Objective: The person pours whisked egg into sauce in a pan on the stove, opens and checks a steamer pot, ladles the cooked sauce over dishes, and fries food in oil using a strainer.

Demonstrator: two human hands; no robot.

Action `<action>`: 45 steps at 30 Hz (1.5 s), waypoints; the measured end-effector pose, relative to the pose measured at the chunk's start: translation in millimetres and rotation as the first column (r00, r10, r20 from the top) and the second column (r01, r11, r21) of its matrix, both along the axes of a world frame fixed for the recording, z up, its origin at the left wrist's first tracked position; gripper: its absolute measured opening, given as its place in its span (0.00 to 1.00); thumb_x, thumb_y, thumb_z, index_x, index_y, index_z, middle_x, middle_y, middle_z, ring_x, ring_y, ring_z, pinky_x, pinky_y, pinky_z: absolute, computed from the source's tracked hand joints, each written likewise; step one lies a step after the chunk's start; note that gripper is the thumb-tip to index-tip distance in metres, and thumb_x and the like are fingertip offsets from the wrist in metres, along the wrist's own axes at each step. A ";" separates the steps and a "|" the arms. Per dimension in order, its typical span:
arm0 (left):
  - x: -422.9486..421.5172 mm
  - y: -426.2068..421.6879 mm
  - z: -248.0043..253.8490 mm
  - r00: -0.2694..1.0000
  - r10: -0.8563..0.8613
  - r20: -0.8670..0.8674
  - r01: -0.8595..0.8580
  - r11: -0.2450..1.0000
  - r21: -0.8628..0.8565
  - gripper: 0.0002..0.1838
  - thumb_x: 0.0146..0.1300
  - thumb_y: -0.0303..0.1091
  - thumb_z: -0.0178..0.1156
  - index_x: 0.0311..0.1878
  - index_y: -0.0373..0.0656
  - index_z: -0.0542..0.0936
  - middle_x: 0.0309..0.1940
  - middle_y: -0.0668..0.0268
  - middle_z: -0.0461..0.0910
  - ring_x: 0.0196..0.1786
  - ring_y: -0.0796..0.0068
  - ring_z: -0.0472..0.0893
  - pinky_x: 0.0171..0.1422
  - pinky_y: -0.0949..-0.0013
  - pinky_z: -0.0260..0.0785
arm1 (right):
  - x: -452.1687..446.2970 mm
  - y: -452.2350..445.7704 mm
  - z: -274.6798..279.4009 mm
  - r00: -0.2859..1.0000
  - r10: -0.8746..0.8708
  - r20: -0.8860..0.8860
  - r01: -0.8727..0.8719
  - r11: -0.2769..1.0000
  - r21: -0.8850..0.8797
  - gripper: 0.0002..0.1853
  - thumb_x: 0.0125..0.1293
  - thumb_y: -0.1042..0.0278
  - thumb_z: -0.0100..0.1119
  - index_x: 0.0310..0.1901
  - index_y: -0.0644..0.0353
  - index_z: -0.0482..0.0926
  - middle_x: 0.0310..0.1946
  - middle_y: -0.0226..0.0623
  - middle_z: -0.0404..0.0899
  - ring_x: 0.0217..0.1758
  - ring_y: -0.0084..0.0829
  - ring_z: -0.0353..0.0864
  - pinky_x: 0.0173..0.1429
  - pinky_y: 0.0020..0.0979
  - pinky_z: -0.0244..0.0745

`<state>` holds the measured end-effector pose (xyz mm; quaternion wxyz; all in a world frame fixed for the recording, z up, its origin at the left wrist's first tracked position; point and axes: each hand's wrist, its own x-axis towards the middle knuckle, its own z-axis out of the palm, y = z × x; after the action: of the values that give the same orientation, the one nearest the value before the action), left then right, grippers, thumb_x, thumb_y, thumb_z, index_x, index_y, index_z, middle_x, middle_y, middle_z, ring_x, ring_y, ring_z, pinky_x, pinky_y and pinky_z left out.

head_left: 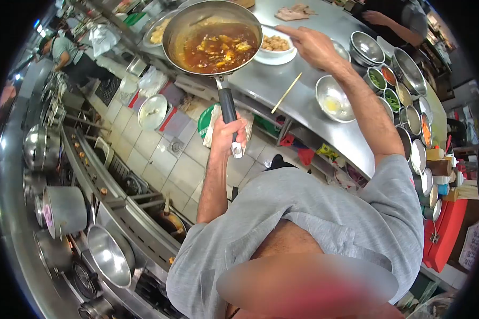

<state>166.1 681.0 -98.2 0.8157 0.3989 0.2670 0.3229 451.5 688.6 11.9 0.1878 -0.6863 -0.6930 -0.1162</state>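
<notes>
My left hand (229, 134) is wrapped round the black handle of a frying pan (168, 50), which is raised by the counter edge. Brown sauce (207, 50) with yellow and white pieces, looking like egg, lies in the pan. At the pan's right rim, my right hand (315, 47) has its index finger stretched along a thin metal utensil handle (267, 25); the utensil's working end is hard to make out. Below that hand stands a white bowl (278, 52) of light brown chunks on a white plate (274, 60).
On the steel counter (261, 80) lie a pair of chopsticks (286, 93) and a metal bowl (335, 106) with yellowish residue. Several ingredient containers (391, 98) line the right side. Stoves with pots (64, 210) and a wok (109, 255) stand left. A co-worker (404, 24) is across the counter.
</notes>
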 end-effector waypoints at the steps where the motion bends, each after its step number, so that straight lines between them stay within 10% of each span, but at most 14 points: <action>1: 13.4 10.8 -0.5 1.000 -0.012 0.013 0.012 1.000 0.009 0.09 0.51 0.22 0.55 0.28 0.41 0.64 0.13 0.69 0.62 0.09 0.81 0.63 0.10 0.73 0.59 | 7.3 3.1 -0.7 1.000 -0.006 -0.014 0.006 1.000 -0.008 0.21 0.61 0.64 0.46 0.56 0.29 0.67 0.29 0.38 0.74 0.33 0.40 0.74 0.35 0.39 0.70; 14: 94.5 85.5 -10.7 0.993 -0.095 -0.069 0.099 0.993 0.061 0.10 0.49 0.21 0.57 0.29 0.39 0.64 0.14 0.67 0.66 0.10 0.78 0.66 0.11 0.73 0.61 | 103.3 -9.4 2.2 0.999 -0.025 0.048 0.028 0.998 -0.059 0.19 0.55 0.66 0.57 0.48 0.30 0.76 0.21 0.31 0.65 0.25 0.32 0.70 0.30 0.33 0.66; 19: 96.3 109.4 -17.1 0.980 -0.145 -0.137 0.161 0.981 0.113 0.11 0.50 0.22 0.57 0.31 0.39 0.64 0.14 0.67 0.65 0.10 0.79 0.66 0.11 0.73 0.61 | 137.5 30.9 -2.2 0.927 -0.188 -0.325 0.150 0.979 -0.140 0.17 0.64 0.61 0.47 0.55 0.45 0.70 0.53 0.39 0.71 0.55 0.38 0.72 0.55 0.32 0.66; 24: 103.4 134.5 -22.7 0.969 -0.182 -0.167 0.209 0.964 0.165 0.12 0.49 0.21 0.58 0.31 0.38 0.64 0.14 0.66 0.67 0.11 0.78 0.67 0.11 0.73 0.62 | 144.9 75.3 -22.6 0.931 -0.110 -0.349 0.121 0.993 0.011 0.17 0.63 0.62 0.48 0.55 0.37 0.70 0.49 0.37 0.74 0.52 0.39 0.72 0.53 0.35 0.67; 45: 106.0 169.4 -34.4 0.944 -0.208 -0.255 0.273 0.927 0.256 0.11 0.48 0.22 0.57 0.31 0.38 0.64 0.14 0.68 0.66 0.11 0.80 0.66 0.12 0.74 0.61 | 171.9 22.9 -52.0 0.784 -0.320 -0.532 0.174 0.936 -0.307 0.17 0.61 0.70 0.50 0.53 0.47 0.73 0.46 0.40 0.77 0.46 0.32 0.77 0.49 0.29 0.69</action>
<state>272.1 850.4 -132.6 0.7473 0.5768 0.2560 0.2081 623.4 711.5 -40.0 0.2858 -0.7919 -0.5162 0.1572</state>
